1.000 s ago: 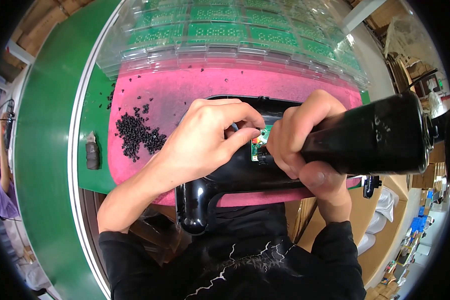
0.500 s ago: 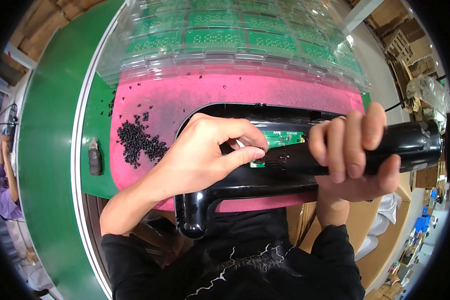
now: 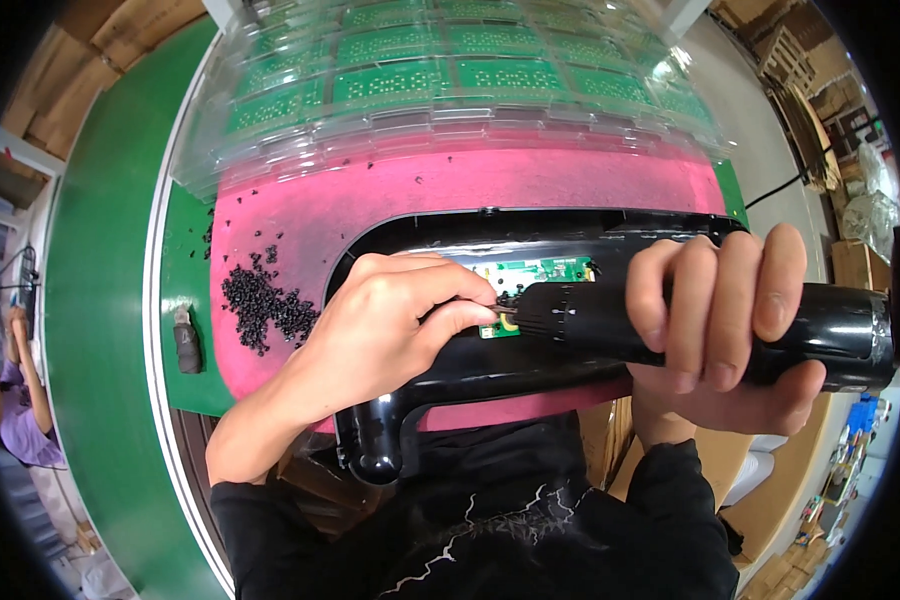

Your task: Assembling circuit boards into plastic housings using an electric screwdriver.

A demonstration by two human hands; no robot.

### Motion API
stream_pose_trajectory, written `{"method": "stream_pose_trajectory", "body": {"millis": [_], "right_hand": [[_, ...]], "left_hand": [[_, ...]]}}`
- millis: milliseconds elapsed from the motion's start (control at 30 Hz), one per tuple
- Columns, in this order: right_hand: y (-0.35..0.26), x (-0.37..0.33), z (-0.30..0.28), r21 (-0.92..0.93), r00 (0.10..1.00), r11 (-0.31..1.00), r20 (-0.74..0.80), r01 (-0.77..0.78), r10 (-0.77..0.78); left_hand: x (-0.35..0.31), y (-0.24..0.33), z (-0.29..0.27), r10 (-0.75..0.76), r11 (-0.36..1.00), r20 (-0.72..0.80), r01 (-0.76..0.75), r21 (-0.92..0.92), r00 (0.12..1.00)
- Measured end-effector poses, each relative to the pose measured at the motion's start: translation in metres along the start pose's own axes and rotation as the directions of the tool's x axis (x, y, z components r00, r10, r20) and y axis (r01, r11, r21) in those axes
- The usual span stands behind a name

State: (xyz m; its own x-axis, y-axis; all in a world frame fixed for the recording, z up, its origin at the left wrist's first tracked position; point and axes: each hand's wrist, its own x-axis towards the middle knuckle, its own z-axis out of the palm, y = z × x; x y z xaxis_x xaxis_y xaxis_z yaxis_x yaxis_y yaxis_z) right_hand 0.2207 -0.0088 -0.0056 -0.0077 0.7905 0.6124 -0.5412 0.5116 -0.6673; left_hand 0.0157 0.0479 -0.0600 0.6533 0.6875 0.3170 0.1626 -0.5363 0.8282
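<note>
Both our hands work over the small green circuit board in the black plastic housing: left hand pinching at the tip, right hand wrapped round the black cylindrical electric screwdriver, which could slip and gouge the board

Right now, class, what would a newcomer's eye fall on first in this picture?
The black driver gripped in the right hand, low right, its tip meeting the left hand over a small green board in a black housing. Under it lies a pink mat, with black screws heaped at its left.
</note>
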Motion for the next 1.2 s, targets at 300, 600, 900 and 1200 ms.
{"method": "stream_pose_trajectory", "body": {"millis": [300,600,900,1200], "right_hand": [[-0.031,0.003,-0.016,-0.228,0.988,0.964,0.047,-0.136,0.15],[-0.023,-0.011,-0.023,-0.401,0.963,0.887,-0.231,-0.227,0.142],[-0.018,-0.011,-0.032,-0.308,0.95,0.911,-0.234,-0.273,0.206],[-0.013,-0.012,-0.037,-0.403,0.953,0.868,-0.207,-0.289,0.221]], "left_hand": [[0.001,0.003,0.0,-0.007,0.999,0.055,0.009,-0.032,0.998],[0.003,0.001,0.001,0.01,0.982,0.181,-0.044,0.185,0.983],[0.004,0.004,0.002,-0.008,0.985,0.173,-0.022,0.172,0.985],[0.007,0.002,-0.013,0.086,0.863,-0.088,-0.03,0.504,0.992]]}}
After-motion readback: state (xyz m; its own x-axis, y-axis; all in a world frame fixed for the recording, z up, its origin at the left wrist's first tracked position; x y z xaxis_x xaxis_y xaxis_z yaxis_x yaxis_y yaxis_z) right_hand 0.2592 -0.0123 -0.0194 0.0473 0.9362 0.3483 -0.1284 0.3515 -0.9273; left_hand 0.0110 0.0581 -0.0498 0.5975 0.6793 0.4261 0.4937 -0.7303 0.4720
